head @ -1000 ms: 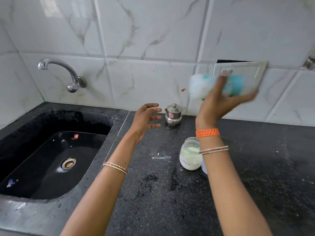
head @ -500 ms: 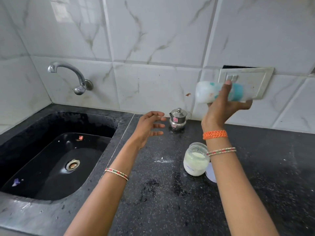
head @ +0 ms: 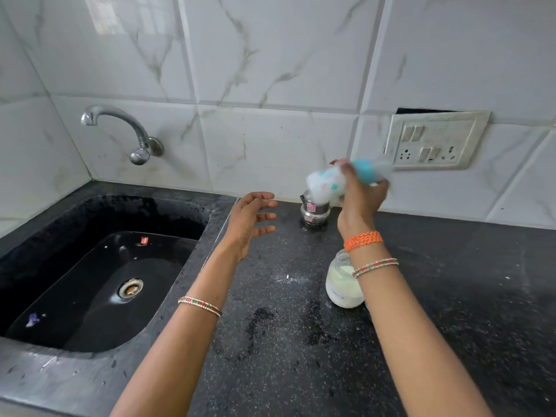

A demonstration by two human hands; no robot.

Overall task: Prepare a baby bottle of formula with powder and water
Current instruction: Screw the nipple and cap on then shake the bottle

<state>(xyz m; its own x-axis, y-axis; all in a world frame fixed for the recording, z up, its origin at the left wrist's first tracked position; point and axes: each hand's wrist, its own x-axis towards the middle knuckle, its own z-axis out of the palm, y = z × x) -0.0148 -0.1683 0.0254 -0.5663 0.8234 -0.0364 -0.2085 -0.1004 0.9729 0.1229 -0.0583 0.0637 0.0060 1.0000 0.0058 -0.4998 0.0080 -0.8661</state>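
The right hand (head: pixel 362 200), gripping the blurred, teal-collared baby bottle (head: pixel 340 179), had swung it down from socket height mid-shake, formula apparently mixing, while the left hand (head: pixel 251 219) hovered spread.

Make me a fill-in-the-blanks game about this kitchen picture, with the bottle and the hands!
1. The baby bottle is held in the ____ hand.
2. The left hand holds nothing; its fingers are spread ____.
3. The jar of white powder stands on the black ____.
4. The tap sticks out over the black ____.

Missing words: right; open; counter; sink
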